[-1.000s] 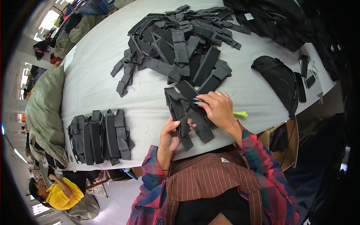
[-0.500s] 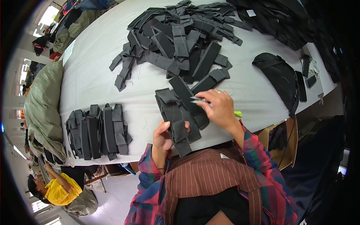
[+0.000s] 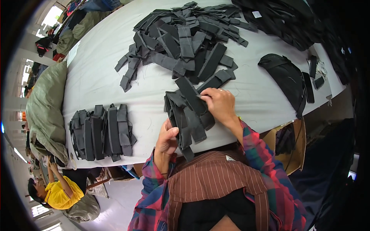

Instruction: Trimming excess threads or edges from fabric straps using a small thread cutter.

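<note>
My left hand is closed around a small stack of dark grey fabric straps, its thumb on top near their lower end. A wider black strap lies slanted beside and partly under that stack. Over this strap's upper right edge is my right hand, fingers curled round small silver thread snips. Only a bit of the snips' metal tip shows; my fingers hide the rest. Another strap lies just beyond my right hand.
A large heap of loose straps covers the table's far middle. Bundled straps lie at left, near a green sack. On the right are a black curved pouch, a phone and a cardboard box. A person in yellow is lower left.
My right hand has come slightly left and down onto the black strap's edge, so the snips' blades are now mostly hidden. The straps in my left hand have shifted and bunched.
</note>
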Action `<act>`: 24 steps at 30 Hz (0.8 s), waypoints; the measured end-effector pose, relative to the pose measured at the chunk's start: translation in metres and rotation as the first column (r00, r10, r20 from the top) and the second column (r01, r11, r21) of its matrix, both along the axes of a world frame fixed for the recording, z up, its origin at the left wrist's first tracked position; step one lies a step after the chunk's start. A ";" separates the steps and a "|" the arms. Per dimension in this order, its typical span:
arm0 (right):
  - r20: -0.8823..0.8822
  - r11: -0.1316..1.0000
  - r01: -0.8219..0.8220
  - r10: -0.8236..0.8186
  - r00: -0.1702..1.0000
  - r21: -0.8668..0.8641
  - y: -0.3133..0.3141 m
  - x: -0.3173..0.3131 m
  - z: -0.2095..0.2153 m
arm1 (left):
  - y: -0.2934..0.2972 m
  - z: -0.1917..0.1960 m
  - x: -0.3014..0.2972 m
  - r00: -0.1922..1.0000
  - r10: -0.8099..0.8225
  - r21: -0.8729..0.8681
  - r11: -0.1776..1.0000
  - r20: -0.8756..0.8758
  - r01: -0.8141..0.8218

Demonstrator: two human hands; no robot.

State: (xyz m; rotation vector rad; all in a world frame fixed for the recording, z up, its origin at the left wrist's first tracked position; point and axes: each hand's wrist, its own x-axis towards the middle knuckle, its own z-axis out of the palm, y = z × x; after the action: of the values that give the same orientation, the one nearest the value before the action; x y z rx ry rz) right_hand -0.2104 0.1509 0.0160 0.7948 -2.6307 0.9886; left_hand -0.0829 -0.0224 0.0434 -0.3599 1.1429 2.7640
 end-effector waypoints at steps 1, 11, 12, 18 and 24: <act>0.104 0.992 0.043 -0.030 0.994 -0.119 0.003 0.003 0.006 | 0.000 0.004 -0.001 0.999 0.042 -0.068 0.997 -0.021 -0.044; 0.144 0.942 -0.193 0.238 0.961 -0.275 0.004 0.042 0.044 | 0.007 -0.003 -0.003 0.993 0.091 -0.178 0.981 0.074 -0.077; 0.060 0.956 -0.194 0.211 0.976 -0.219 0.002 0.043 0.044 | 0.009 0.000 -0.002 0.992 0.107 -0.176 0.980 0.070 -0.094; -0.053 0.982 -0.146 0.141 0.989 -0.121 -0.002 0.046 0.048 | 0.007 0.005 0.004 0.991 0.112 -0.158 0.983 0.073 -0.099; -0.074 0.977 -0.154 0.145 0.987 -0.147 -0.003 0.050 0.051 | 0.009 0.012 0.009 0.993 0.099 -0.219 0.972 0.063 -0.083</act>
State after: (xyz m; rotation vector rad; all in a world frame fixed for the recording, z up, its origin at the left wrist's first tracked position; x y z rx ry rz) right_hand -0.1605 0.1483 0.0668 0.9811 -2.4371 1.1677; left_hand -0.0741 -0.0135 0.0552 -0.5454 1.4474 2.6812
